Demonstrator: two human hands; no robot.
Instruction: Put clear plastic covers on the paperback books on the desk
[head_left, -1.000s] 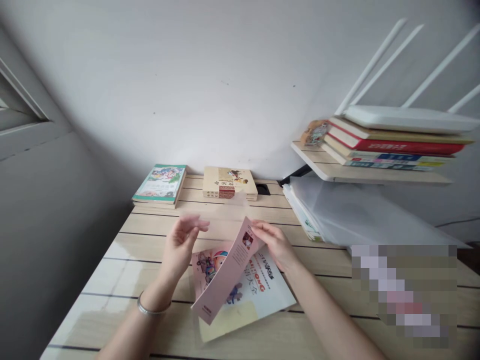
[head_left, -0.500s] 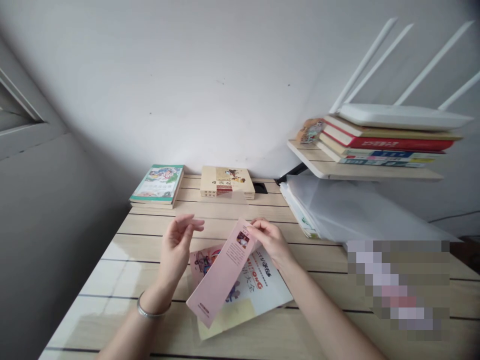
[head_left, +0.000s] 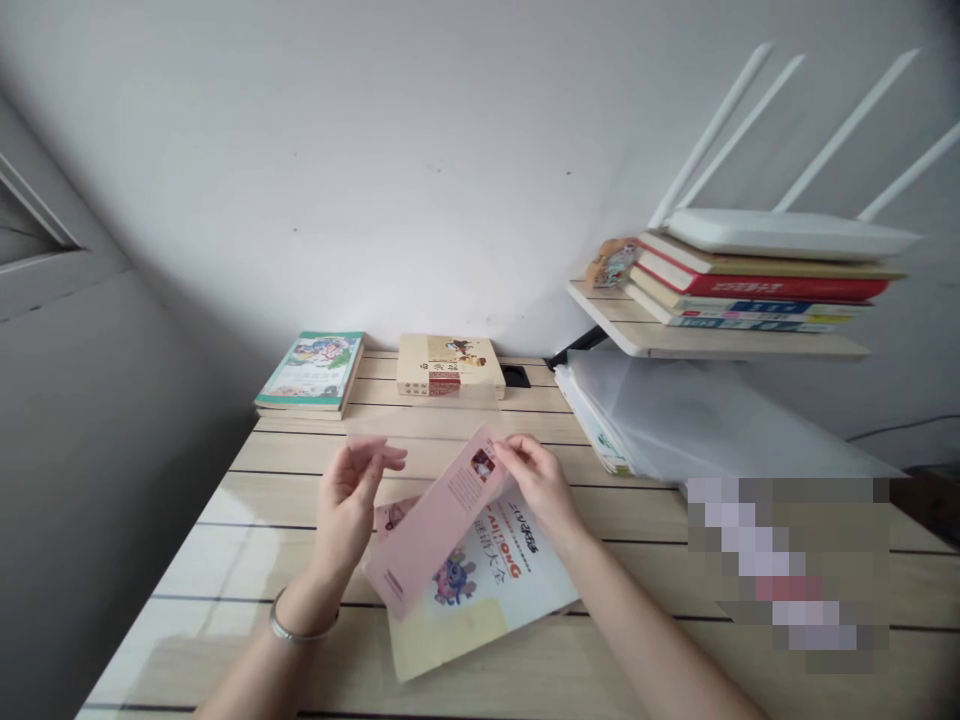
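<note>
A book point(head_left: 480, 640) with a cartoon cover and Chinese lettering lies tilted on the table. Its pink cover flap point(head_left: 431, 540), with a small photo and fine print, stands folded up across the front. My right hand point(head_left: 540, 480) pinches this flap near its upper corner. To the left, my left hand point(head_left: 352, 490) has its thumb and fingers closed at a clear plastic book cover point(head_left: 427, 415); the film is faint and its outline is hard to follow. A silver bangle point(head_left: 301, 617) circles my left wrist.
Green-edged books point(head_left: 311, 370) and a cream book stack point(head_left: 450, 365) stand at the back. On the right, a raised shelf point(head_left: 652, 340) carries books and a white router point(head_left: 787, 230). Clear plastic sheets point(head_left: 720, 420) lie below, partly over papers; nearby is a blurred-out patch.
The pink flap's lower end has swung up and left, showing more of the book's cartoon figure. Both hands keep nearly the same pose. The view has shifted slightly.
</note>
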